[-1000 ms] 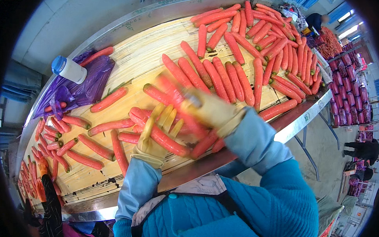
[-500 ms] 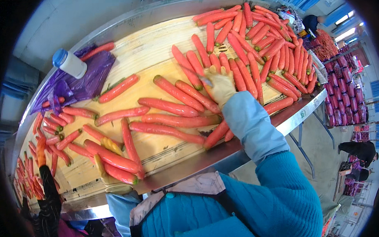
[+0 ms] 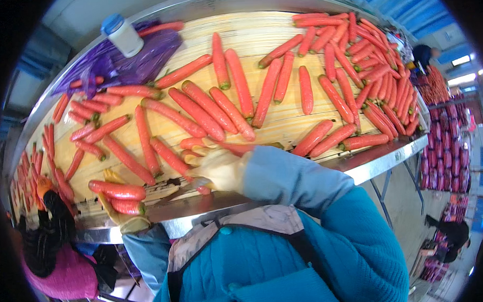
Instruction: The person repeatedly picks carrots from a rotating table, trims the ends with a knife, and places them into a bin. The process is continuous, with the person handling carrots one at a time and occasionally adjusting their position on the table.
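Observation:
Yellow-gloved, my left hand (image 3: 128, 221) is closed around two orange-red carrots (image 3: 117, 190) at the table's near edge. My right hand (image 3: 218, 168), in a pale glove, is closed on a small knife (image 3: 182, 191) whose thin blade points left, low over the boards. Its fingers are beside a carrot (image 3: 170, 158), and another carrot (image 3: 236, 148) lies partly hidden behind the hand. Further off, several loose carrots (image 3: 200, 111) lie at various angles on the wooden tabletop (image 3: 195, 41). A dense heap of carrots (image 3: 380, 74) covers the right end.
A raised metal rim (image 3: 380, 165) borders the table. At the far left, a white jar with a blue lid (image 3: 123, 36) stands on a purple plastic bag (image 3: 89, 66). A co-worker's orange-gloved hand (image 3: 44, 186) is among carrots at left. Stacked purple bags (image 3: 446, 149) stand beyond the table.
My right hand has moved left and nearer from the right-hand carrots, which now lie more spread out. My left hand has shifted left with the carrots. The whole view has turned somewhat.

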